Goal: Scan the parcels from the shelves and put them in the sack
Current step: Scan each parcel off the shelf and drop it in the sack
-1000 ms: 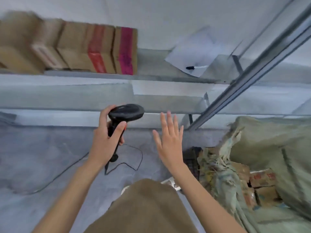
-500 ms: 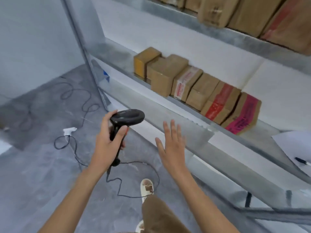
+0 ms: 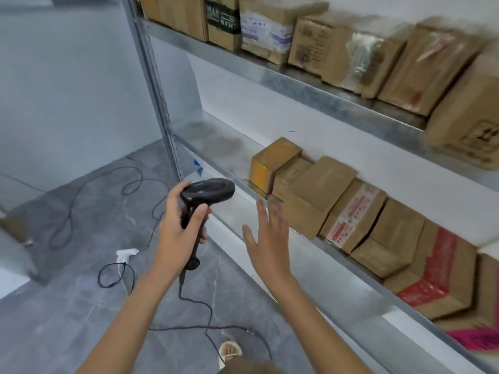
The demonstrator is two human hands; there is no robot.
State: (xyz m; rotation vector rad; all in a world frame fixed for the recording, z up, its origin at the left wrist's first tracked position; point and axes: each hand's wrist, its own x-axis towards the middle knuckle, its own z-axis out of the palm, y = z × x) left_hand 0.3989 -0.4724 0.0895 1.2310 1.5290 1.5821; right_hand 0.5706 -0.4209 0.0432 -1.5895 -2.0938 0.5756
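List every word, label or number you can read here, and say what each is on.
"MAN", partly cut off, white on black: black-banded box on the upper shelf.
White label with blue print on the box beside it: blurred.
Red-printed tape on a lower-shelf box: too blurred.
Dark marks on the far-right box: unreadable.
Scanner: no readable text.

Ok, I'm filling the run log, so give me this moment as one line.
left hand: grips scanner | right hand: open, empty, near lower-shelf parcels | sack: not in view

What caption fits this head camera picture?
Left hand grips a scanner; open right hand reaches toward parcels on the shelf.
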